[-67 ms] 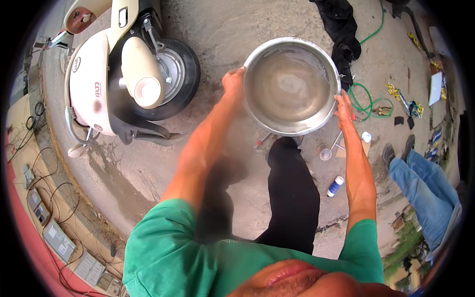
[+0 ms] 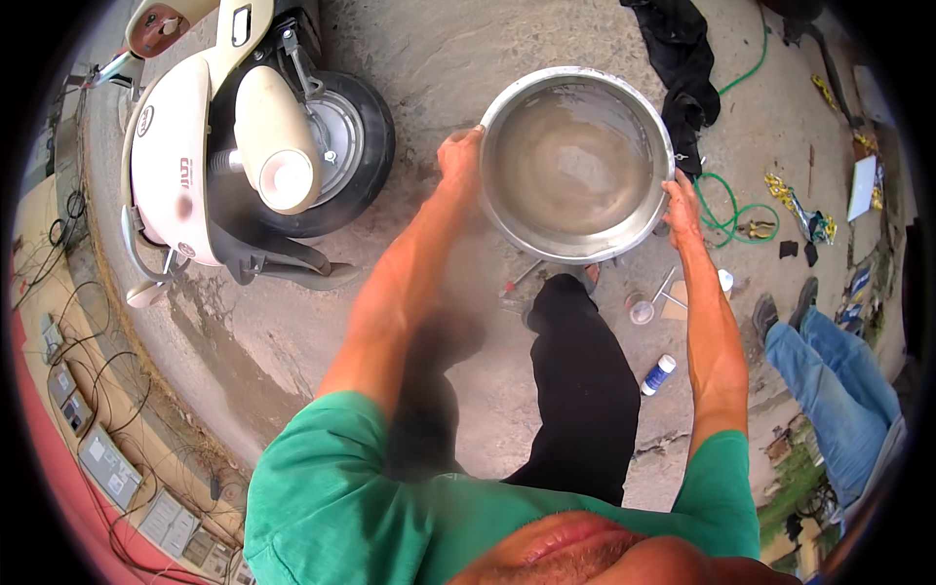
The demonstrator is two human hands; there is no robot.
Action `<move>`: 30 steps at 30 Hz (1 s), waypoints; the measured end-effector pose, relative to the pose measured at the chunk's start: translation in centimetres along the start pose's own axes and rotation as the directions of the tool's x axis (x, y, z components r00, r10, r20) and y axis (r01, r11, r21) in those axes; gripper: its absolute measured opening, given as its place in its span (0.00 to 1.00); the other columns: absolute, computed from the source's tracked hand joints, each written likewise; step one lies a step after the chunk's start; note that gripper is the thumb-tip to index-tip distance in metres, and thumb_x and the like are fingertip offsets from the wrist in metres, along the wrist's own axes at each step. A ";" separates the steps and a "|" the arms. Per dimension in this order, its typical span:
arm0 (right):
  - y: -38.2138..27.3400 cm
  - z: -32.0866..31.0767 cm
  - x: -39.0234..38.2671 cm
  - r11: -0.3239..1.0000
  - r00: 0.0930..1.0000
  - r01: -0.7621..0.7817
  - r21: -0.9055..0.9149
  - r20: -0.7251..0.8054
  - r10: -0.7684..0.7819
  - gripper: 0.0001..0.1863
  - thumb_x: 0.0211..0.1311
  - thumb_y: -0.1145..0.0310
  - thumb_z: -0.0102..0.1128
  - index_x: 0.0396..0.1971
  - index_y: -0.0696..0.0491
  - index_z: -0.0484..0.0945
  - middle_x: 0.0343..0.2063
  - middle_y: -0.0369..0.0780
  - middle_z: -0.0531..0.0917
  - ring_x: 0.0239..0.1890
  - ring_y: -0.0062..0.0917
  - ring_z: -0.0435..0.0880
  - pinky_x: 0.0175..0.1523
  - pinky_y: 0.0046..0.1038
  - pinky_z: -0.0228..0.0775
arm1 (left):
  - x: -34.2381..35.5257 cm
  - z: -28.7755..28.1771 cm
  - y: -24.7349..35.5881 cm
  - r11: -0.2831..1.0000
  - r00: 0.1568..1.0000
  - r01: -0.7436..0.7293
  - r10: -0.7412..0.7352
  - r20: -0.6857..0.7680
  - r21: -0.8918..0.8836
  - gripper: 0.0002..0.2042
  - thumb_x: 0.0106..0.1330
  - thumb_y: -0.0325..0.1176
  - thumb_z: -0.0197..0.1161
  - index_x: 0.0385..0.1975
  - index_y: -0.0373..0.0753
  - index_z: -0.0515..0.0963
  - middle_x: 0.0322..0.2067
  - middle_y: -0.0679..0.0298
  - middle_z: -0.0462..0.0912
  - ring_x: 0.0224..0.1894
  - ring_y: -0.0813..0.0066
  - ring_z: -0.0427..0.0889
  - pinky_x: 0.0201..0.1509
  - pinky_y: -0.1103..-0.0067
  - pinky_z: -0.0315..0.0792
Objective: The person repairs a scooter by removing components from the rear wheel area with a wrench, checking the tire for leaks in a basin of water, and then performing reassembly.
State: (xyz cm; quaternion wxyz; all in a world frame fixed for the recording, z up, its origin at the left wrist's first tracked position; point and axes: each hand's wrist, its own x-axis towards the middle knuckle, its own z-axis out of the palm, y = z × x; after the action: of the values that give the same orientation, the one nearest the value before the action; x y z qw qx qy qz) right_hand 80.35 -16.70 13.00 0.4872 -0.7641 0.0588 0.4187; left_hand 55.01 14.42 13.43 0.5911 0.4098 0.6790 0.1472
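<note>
A wide, round metal basin with murky greyish water in it is held out in front of me. My left hand grips its rim on the left, fingers wrapped out of sight. On the opposite side my right hand is closed on the rim, a little lower. Beneath the basin, part of my foot shows past its near edge. A red-tipped tool lies on the ground just below the basin.
At left a cream scooter lies tipped with its wheel exposed. A clear cup, a blue-and-white bottle, black cloth, green hose and pliers lie rightward. Another person's jeans-clad legs are at far right.
The basin has shifted slightly up and looks a touch larger, both hands still on it. The ground items at right have moved a little in the picture.
</note>
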 end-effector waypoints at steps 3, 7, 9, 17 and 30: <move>-3.4 4.3 5.2 1.000 0.997 -0.019 -0.014 0.075 0.020 0.42 0.54 0.58 0.60 0.70 0.56 0.60 0.62 0.47 0.72 0.60 0.32 0.74 0.55 0.35 0.72 | 5.6 1.2 -0.1 0.995 0.994 -0.058 0.050 -0.096 -0.080 0.18 0.60 0.33 0.69 0.43 0.25 0.78 0.39 0.51 0.83 0.36 0.64 0.83 0.40 0.69 0.79; -3.5 7.4 12.9 0.983 0.988 0.036 -0.177 0.152 -0.009 0.40 0.60 0.56 0.57 0.72 0.47 0.56 0.58 0.40 0.75 0.54 0.28 0.76 0.51 0.37 0.68 | 11.8 2.1 -1.5 0.971 0.994 -0.102 0.091 -0.061 -0.216 0.18 0.60 0.30 0.68 0.44 0.21 0.78 0.40 0.47 0.83 0.38 0.61 0.83 0.41 0.67 0.79; -3.2 7.8 16.3 0.964 0.995 0.049 -0.260 0.102 -0.023 0.38 0.60 0.55 0.57 0.71 0.45 0.59 0.56 0.38 0.76 0.50 0.25 0.77 0.49 0.34 0.66 | 12.8 2.9 -1.4 0.957 0.993 -0.112 0.096 -0.074 -0.268 0.16 0.61 0.28 0.67 0.43 0.20 0.78 0.40 0.46 0.83 0.39 0.60 0.83 0.41 0.67 0.79; -4.7 9.3 19.3 0.916 0.986 0.075 -0.394 0.168 -0.008 0.40 0.56 0.54 0.59 0.69 0.51 0.62 0.63 0.46 0.69 0.63 0.37 0.68 0.58 0.41 0.66 | 15.4 1.7 -3.0 0.951 0.997 -0.079 0.067 -0.049 -0.299 0.15 0.61 0.28 0.66 0.43 0.24 0.79 0.40 0.46 0.84 0.39 0.60 0.84 0.41 0.66 0.80; 1.8 21.1 19.0 0.526 0.822 0.514 -0.677 0.564 -0.077 0.15 0.64 0.58 0.54 0.28 0.55 0.77 0.20 0.41 0.78 0.21 0.31 0.77 0.28 0.33 0.68 | 13.1 -2.3 -6.5 0.913 0.957 -0.284 0.290 -0.022 -0.293 0.16 0.65 0.34 0.63 0.47 0.30 0.78 0.37 0.54 0.83 0.37 0.68 0.83 0.37 0.73 0.77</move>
State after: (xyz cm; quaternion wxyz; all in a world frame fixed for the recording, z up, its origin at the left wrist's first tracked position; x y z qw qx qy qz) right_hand 79.38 5.13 -5.23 0.1503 -0.7722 -0.3926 0.4764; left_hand 50.84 20.58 0.65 0.6244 0.4144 0.5758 0.3268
